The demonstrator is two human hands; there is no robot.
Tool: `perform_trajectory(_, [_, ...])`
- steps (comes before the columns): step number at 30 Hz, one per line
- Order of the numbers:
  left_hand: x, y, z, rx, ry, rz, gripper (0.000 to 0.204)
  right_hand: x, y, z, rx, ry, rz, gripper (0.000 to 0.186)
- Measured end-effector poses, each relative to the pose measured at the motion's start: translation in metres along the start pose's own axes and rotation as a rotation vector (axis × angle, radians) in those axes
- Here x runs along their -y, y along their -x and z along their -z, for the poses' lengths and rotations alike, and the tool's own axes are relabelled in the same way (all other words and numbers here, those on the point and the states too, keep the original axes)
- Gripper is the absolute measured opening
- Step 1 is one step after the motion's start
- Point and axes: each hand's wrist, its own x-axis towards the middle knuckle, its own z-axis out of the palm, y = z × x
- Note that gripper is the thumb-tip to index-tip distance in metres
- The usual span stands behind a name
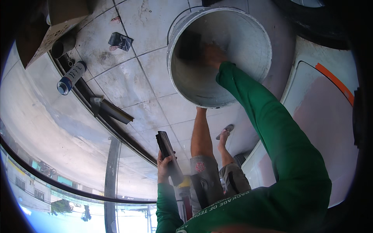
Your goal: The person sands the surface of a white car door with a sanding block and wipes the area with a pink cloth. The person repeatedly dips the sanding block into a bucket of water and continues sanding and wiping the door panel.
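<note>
In my left hand is a long, dark strip-like piece with a greyish face, held upright beside my leg, fingers wrapped round it. My right hand reaches down inside a large pale, scuffed bucket, beside a dark, squarish object. The hand is blurred and shadowed, so I cannot make out whether its fingers grip that object. My green sleeve crosses the bucket's right rim.
A spray can, a dark folded piece, a small black block and a cardboard box lie on or along the tiled floor. A tyre and a pinkish-patched panel stand at the right. Glass runs along the left.
</note>
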Motion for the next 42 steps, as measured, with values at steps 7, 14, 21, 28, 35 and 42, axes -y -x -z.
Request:
perform_trajectory(7, [0.078,0.029,0.030,-0.005,-0.263,0.189,0.073,-0.021,0.027,-0.008,-0.003,-0.068,0.051,0.034])
perform_trajectory(14, [0.053,0.117,0.007,-0.006,-0.339,0.092,0.049,0.013,0.234,0.157,-0.226,-0.481,-0.064,0.040])
perform_trajectory(21, [0.041,0.145,0.028,0.152,-0.271,-0.077,0.059,0.022,0.495,0.375,-0.293,-0.247,-0.168,0.031])
perform_trajectory(28, [0.025,0.158,0.038,0.040,-0.507,-0.259,0.063,0.012,0.697,0.527,-1.094,0.683,-0.027,0.015])
perform_trajectory(35, [0.052,0.219,0.051,0.176,-0.616,-0.518,0.070,-0.123,0.686,0.388,-0.860,1.278,-0.019,0.013])
perform_trajectory(42, [0.174,0.283,0.162,0.168,-0.580,-0.478,0.058,-0.110,0.928,0.214,-0.682,1.316,-0.040,0.013])
